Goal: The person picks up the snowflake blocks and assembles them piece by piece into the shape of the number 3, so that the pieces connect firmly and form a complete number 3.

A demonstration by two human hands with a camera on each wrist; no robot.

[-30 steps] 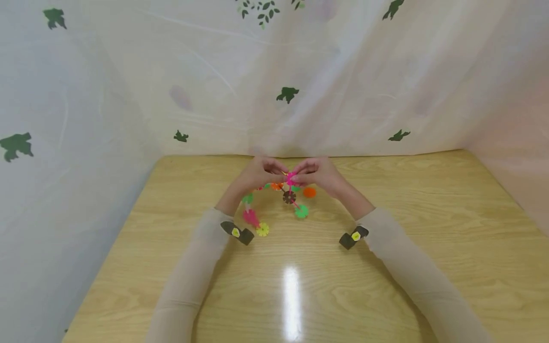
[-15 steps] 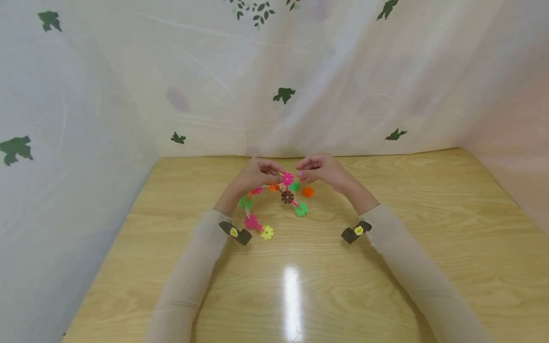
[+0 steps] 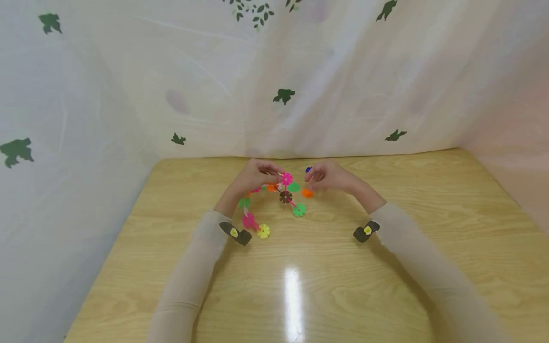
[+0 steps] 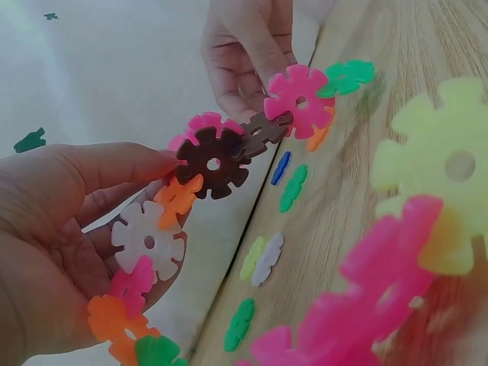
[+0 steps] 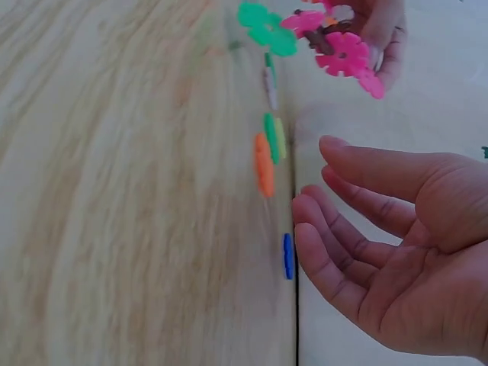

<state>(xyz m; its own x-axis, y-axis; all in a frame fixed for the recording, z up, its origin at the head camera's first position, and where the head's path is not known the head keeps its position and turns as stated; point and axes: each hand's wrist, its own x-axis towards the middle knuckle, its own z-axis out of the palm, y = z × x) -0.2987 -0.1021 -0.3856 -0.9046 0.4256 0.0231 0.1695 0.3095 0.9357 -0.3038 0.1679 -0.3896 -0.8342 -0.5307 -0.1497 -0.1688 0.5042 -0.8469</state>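
Observation:
My left hand (image 3: 257, 175) holds a chain of notched, flower-shaped plastic discs, its thumb and fingers pinching it near a brown disc (image 4: 200, 171). Pink, white, orange and green discs slot edge to edge along it. One end curls toward me to a yellow disc (image 3: 263, 231); another ends in a green disc (image 3: 299, 210). Palm up in the right wrist view, my right hand (image 5: 396, 244) has loosely bent fingers with nothing between them. It hovers near a loose orange disc (image 5: 264, 164) and a loose blue disc (image 5: 288, 255).
More loose discs lie flat near the back of the wooden table (image 3: 326, 271), among them a green one (image 3: 293, 187), a white one (image 4: 268, 259) and a yellow one (image 4: 252, 258). A pale patterned curtain (image 3: 206, 85) hangs right behind the table's back edge.
My right hand has let go of the pink disc on the chain and moved right, toward the loose discs. A blue disc now shows beside it. The left hand keeps its hold, shifting little.

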